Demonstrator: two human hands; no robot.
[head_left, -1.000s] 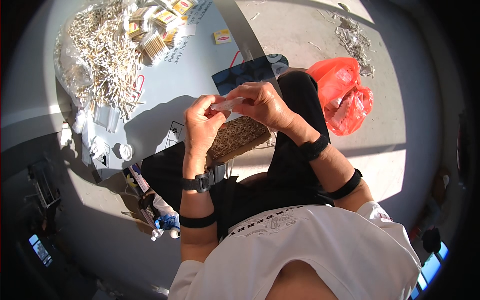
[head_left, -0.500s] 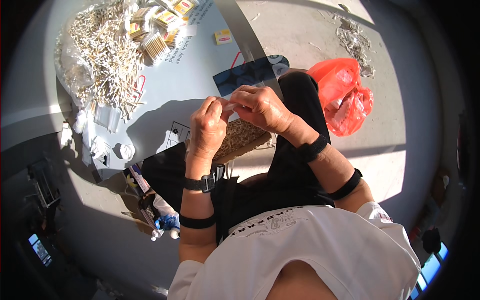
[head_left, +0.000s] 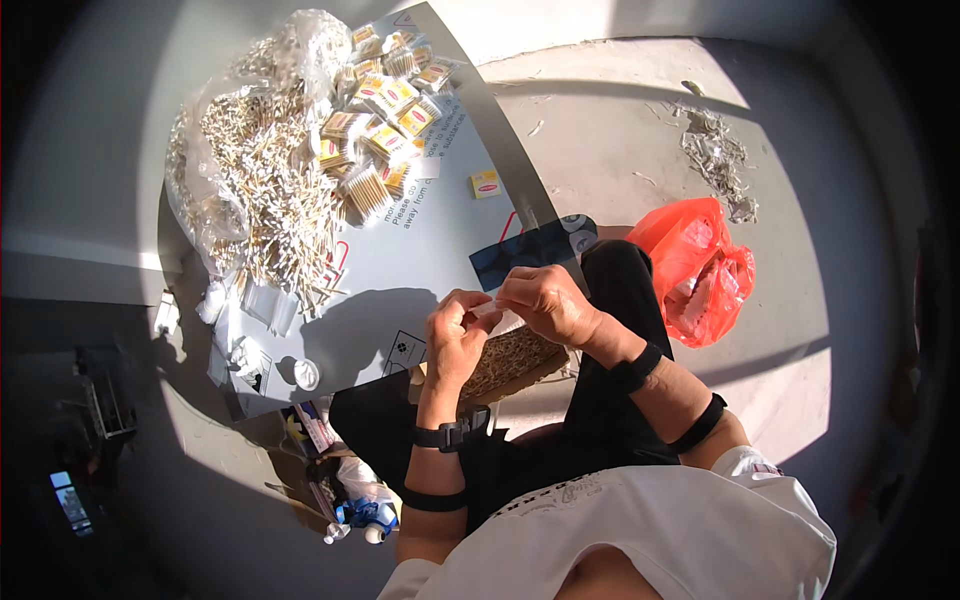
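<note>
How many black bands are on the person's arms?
4: a buckled band on the left wrist, a second band farther up that arm, a third band on the right wrist, and a fourth band near the right elbow. Sleeves could hide more.

Place looked like small, makeshift packing workspace; whether in home or workshop could not be told. Loose swabs (head_left: 285, 200) lay heaped on grey table (head_left: 425, 258), upper left of frame, with small packs (head_left: 392, 97) piled beside them. Pale, plain floor (head_left: 590, 115) showed scraps (head_left: 716, 155) at upper right; red bag (head_left: 685, 245) stood at right. Sunlight crossed floor; lower left was dim.
</note>
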